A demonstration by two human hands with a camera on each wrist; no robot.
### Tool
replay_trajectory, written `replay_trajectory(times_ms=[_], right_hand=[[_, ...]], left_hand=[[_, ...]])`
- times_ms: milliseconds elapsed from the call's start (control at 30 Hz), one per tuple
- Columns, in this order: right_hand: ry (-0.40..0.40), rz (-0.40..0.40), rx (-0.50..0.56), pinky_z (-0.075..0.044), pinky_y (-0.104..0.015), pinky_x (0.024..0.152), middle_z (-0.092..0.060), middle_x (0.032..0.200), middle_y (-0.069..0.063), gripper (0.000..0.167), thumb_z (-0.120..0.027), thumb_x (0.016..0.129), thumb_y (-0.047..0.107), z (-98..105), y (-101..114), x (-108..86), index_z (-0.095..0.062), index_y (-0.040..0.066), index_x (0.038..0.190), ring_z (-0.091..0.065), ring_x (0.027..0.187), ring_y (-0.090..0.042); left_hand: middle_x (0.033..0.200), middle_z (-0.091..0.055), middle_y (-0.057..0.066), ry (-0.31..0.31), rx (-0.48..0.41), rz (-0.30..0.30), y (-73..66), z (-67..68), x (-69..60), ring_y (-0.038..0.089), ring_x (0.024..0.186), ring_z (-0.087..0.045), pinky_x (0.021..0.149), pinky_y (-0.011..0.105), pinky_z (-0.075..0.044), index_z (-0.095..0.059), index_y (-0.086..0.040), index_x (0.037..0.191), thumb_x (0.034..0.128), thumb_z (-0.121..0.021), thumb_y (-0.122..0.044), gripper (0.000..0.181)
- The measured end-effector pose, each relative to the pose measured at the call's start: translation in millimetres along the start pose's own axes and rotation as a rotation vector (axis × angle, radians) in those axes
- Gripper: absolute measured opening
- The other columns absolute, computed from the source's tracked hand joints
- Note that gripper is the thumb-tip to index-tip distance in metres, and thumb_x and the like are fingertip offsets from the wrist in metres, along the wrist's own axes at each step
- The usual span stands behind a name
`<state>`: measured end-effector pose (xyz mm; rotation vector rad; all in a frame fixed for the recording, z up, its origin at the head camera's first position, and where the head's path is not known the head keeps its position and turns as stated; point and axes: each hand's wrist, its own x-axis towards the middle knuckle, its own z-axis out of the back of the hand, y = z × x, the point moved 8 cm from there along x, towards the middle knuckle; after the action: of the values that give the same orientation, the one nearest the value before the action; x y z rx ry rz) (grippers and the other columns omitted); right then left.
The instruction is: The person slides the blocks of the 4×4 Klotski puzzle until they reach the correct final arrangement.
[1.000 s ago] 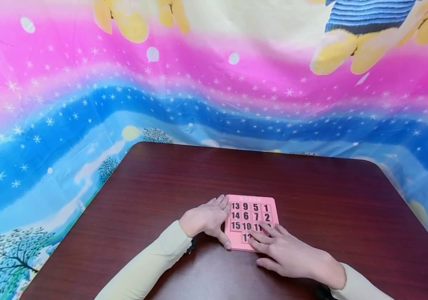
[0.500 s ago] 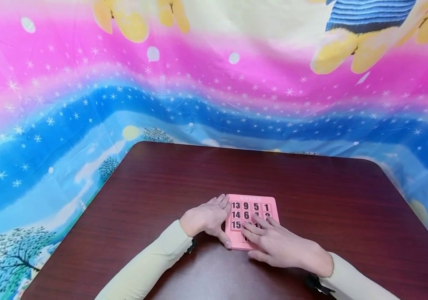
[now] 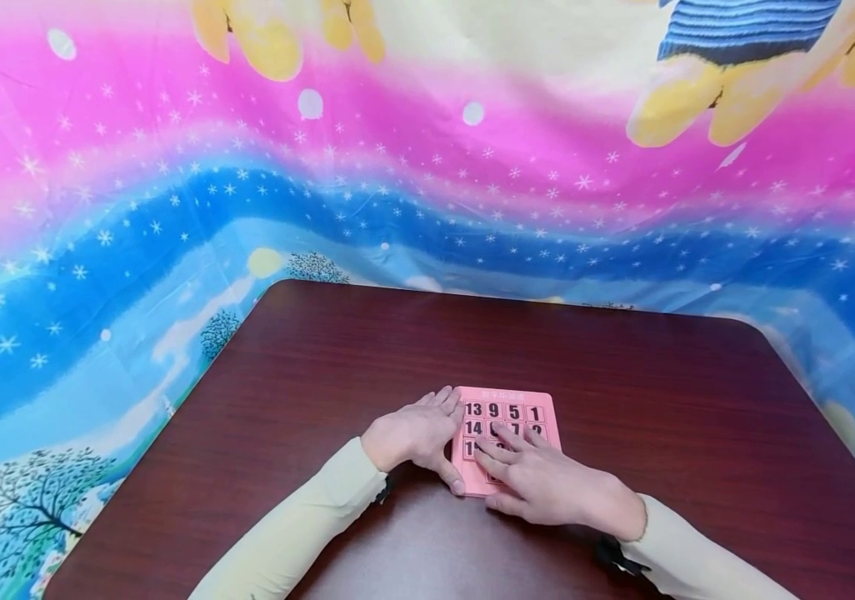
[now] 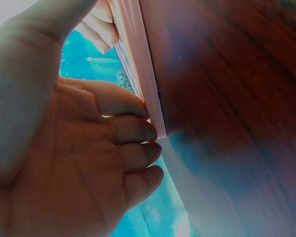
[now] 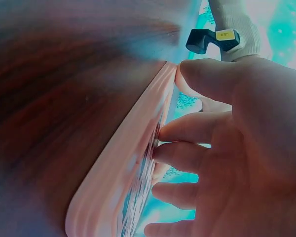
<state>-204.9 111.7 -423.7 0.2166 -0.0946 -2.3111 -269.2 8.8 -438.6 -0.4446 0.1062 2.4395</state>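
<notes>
A pink number slide puzzle (image 3: pixel 507 395) lies flat on the table, with black-numbered tiles such as 13, 9, 5 and 1 in its top row. My left hand (image 3: pixel 416 433) rests against the puzzle's left side, its fingers along the upper edge and its thumb at the lower corner. In the left wrist view, the fingertips touch the pink side wall (image 4: pixel 147 74). My right hand (image 3: pixel 551 483) lies over the lower right of the puzzle, fingertips on the tiles and thumb by the near edge. It hides several lower tiles.
The dark brown table (image 3: pixel 367 350) has rounded far corners. Behind it hangs a pink and blue patterned cloth (image 3: pixel 412 167). A black band (image 3: pixel 618 557) is at the right wrist, and another (image 5: pixel 212 40) shows on the left wrist in the right wrist view.
My right hand has slid left and slightly away from me across the tiles, covering more of the middle rows. The left hand stays at the puzzle's left edge.
</notes>
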Motion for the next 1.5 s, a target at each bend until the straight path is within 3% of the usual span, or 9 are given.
replay_trajectory(times_ms=[267, 500, 800, 1067, 1500], right_hand=[[-0.012, 0.016, -0.039, -0.030, -0.069, 0.111, -0.050, 0.150, -0.006, 0.058, -0.056, 0.096, 0.044, -0.7, 6.4, -5.5, -0.051, 0.011, 0.144, -0.034, 0.145, -0.038], [-0.041, 0.059, -0.105, -0.038, -0.061, 0.111, -0.051, 0.148, -0.007, 0.056, -0.057, 0.096, 0.045, -0.4, 21.4, -13.4, -0.054, 0.011, 0.141, -0.040, 0.142, -0.037], [-0.046, 0.060, -0.108, -0.038, -0.062, 0.110, -0.050, 0.149, -0.007, 0.059, -0.058, 0.095, 0.044, -0.4, 29.5, -17.0, -0.052, 0.011, 0.143, -0.038, 0.143, -0.036], [0.004, 0.005, -0.061, -0.033, -0.065, 0.112, -0.047, 0.152, -0.007, 0.059, -0.057, 0.096, 0.045, 2.3, 11.8, -10.8, -0.050, 0.012, 0.144, -0.034, 0.145, -0.037], [0.023, -0.078, 0.017, -0.028, -0.067, 0.114, -0.043, 0.154, -0.011, 0.060, -0.055, 0.097, 0.042, 5.2, -20.4, 16.8, -0.047, 0.007, 0.146, -0.030, 0.146, -0.041]], left_hand=[[0.164, -0.017, 0.014, -0.003, -0.009, -0.001, -0.1, 1.3, 1.0, 0.026, 0.154, -0.013, 0.127, 0.036, -0.016, -0.025, -0.004, 0.155, 0.0659, -0.072, -0.076, 0.124], [0.164, -0.017, 0.014, 0.004, -0.009, 0.006, -0.1, 0.8, 0.1, 0.026, 0.154, -0.013, 0.127, 0.035, -0.016, -0.025, -0.004, 0.155, 0.0662, -0.072, -0.075, 0.123], [0.164, -0.018, 0.015, -0.005, 0.011, 0.000, 0.5, -1.2, -0.2, 0.026, 0.153, -0.015, 0.127, 0.036, -0.018, -0.027, -0.003, 0.154, 0.0659, -0.072, -0.076, 0.123], [0.164, -0.017, 0.015, -0.009, -0.003, 0.005, 0.4, 0.3, 0.9, 0.026, 0.154, -0.014, 0.127, 0.035, -0.017, -0.025, -0.003, 0.155, 0.0650, -0.073, -0.075, 0.125], [0.164, -0.015, 0.015, -0.001, -0.007, 0.000, 0.0, 0.6, 0.2, 0.026, 0.154, -0.013, 0.127, 0.035, -0.017, -0.024, -0.003, 0.155, 0.0650, -0.073, -0.075, 0.125]])
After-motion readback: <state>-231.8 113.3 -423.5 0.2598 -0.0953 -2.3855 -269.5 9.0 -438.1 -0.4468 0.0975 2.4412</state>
